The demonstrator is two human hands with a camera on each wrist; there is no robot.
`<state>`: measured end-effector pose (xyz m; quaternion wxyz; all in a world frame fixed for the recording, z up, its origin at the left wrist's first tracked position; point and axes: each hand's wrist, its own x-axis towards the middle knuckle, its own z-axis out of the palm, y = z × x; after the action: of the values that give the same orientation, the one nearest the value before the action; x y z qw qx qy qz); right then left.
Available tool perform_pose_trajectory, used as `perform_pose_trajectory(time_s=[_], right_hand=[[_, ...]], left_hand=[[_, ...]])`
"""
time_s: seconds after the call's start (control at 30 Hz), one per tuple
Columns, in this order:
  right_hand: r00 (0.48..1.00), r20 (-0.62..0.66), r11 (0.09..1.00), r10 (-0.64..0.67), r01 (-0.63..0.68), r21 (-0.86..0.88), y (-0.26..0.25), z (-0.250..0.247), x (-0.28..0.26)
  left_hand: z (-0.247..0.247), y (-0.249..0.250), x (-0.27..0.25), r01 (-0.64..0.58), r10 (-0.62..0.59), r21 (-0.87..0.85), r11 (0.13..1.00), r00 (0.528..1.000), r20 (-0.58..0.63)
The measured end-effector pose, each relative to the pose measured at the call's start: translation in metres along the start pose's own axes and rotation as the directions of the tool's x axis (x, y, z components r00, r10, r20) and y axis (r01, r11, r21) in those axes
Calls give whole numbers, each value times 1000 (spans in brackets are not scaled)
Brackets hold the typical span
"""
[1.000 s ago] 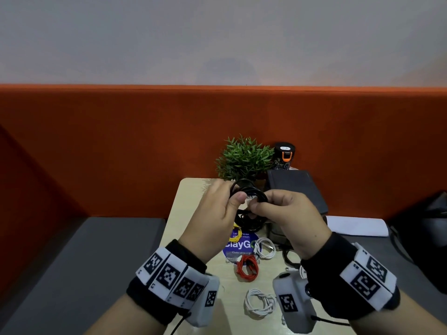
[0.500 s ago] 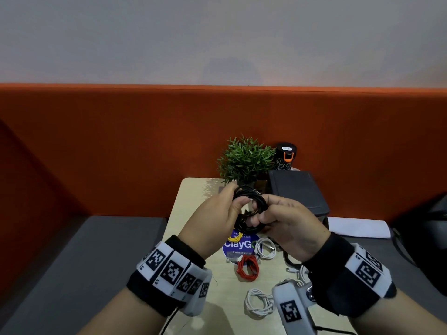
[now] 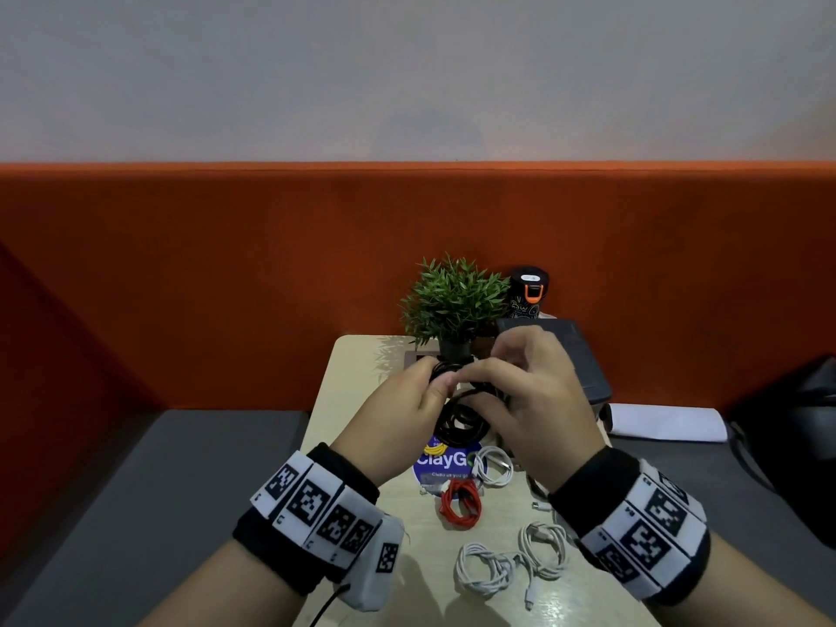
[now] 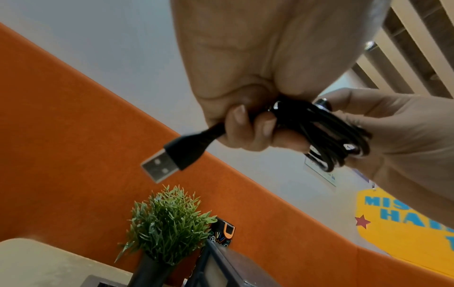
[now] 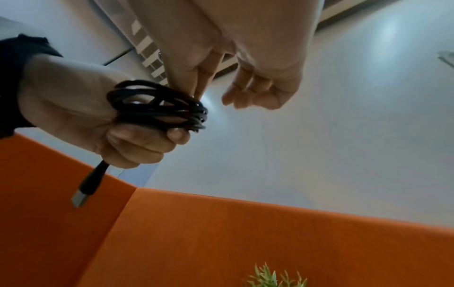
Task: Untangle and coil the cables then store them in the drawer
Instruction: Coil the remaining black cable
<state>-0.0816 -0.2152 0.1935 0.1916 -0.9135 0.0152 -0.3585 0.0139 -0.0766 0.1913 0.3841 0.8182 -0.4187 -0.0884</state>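
A black cable (image 3: pixel 461 423) is wound into a small coil and held above the table. My left hand (image 3: pixel 434 386) grips the bundle in its curled fingers. In the left wrist view the coil (image 4: pixel 331 136) shows its USB plug (image 4: pixel 164 163) sticking out past the fingers. My right hand (image 3: pixel 479 377) pinches a strand at the top of the coil (image 5: pixel 157 108) between thumb and forefinger; the other fingers are curled and free. On the table lie a red coil (image 3: pixel 459 504), a yellow cable (image 3: pixel 436 445) and white cables (image 3: pixel 484 567).
A small beige table (image 3: pixel 362 377) stands against an orange padded wall. At its back are a potted plant (image 3: pixel 452 305), a black bottle (image 3: pixel 527 291) and a dark drawer box (image 3: pixel 583 368). A blue sticker (image 3: pixel 445 461) lies mid-table. Grey bench seats flank the table.
My right hand has risen and turned over the top of the coil, and the black loops now hang lower, beneath my left thumb. The cables on the table have not moved.
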Motion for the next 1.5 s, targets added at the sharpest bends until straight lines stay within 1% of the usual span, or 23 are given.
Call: perform_pose_trajectory(time_s=[0.07, 0.13, 0.23, 0.3, 0.37, 0.5, 0.57, 0.63, 0.7, 0.77, 0.83, 0.9, 0.93, 1.0, 1.07, 1.13, 1.2, 1.3, 1.33, 1.37, 1.43, 1.5], right_hand=[[998, -17, 999, -53, 52, -6, 0, -1, 2], [998, -5, 996, -69, 69, 57, 0, -1, 2], [995, 63, 987, -81, 72, 144, -1, -2, -1], [988, 116, 977, -107, 82, 197, -1, -2, -3], [981, 139, 965, -133, 97, 243, -6, -2, -4], [978, 126, 939, -169, 121, 323, -13, -3, -2], [988, 97, 930, -121, 78, 358, -10, -5, -1], [998, 55, 908, -11, -13, 418, -4, -10, 2], [996, 26, 866, 90, -91, 491, -2, -14, 4], [982, 34, 799, 186, -171, 577, -5, -19, 9], [955, 57, 690, 290, -250, 679, -6, -21, 16], [915, 67, 607, 398, -318, 728, -2, -22, 23], [889, 77, 569, 451, -353, 743, 0, -21, 27], [835, 112, 502, 539, -425, 753, 5, -17, 31], [772, 166, 426, 613, -500, 754, 11, -10, 32], [707, 234, 331, 667, -563, 757, 17, -2, 34], [657, 311, 264, 686, -624, 735, 22, 6, 35], [596, 432, 185, 677, -706, 684, 23, 15, 38], [573, 460, 156, 678, -724, 672, 21, 18, 37], [553, 477, 137, 683, -738, 661, 21, 22, 37], [521, 494, 131, 696, -769, 625, 19, 29, 34], [496, 540, 135, 680, -809, 573, 16, 35, 30]], left_hand=[[1, 0, 1, -13, 14, 6, 1000, 1000, -28], [-1, 1, 1, -33, 33, 9, 999, 999, -42], [-5, -3, 4, -67, 68, 36, 997, 997, -36], [-4, -9, 7, -68, 71, 83, 994, 997, -41], [0, -16, 11, -65, 70, 133, 989, 997, -30], [5, -29, 17, -35, 40, 148, 988, 999, -29], [4, -31, 17, -14, 19, 182, 983, 999, -28], [-1, -29, 16, -20, 29, 213, 977, 999, -40], [-5, -29, 15, -64, 73, 234, 970, 997, -31], [-7, -30, 14, -106, 106, 232, 967, 994, 11], [-8, -32, 11, -171, 168, 185, 968, 985, 29], [-7, -33, 8, -242, 235, 144, 959, 970, 65], [-6, -34, 8, -251, 239, 130, 959, 966, 101], [-3, -34, 8, -234, 209, 140, 962, 962, 175], [-3, -32, 8, -236, 205, 157, 959, 960, 191], [-3, -28, 7, -209, 193, 92, 974, 969, 156], [-2, -25, 5, -175, 171, 24, 984, 979, 110], [-1, -21, 2, -217, 218, -56, 975, 976, 13], [-1, -19, 2, -235, 235, -66, 970, 972, -2], [-2, -18, 2, -246, 246, -62, 967, 969, -2], [-5, -13, 3, -256, 256, -52, 965, 967, -16], [-7, -11, 6, -252, 246, -75, 965, 965, -89]])
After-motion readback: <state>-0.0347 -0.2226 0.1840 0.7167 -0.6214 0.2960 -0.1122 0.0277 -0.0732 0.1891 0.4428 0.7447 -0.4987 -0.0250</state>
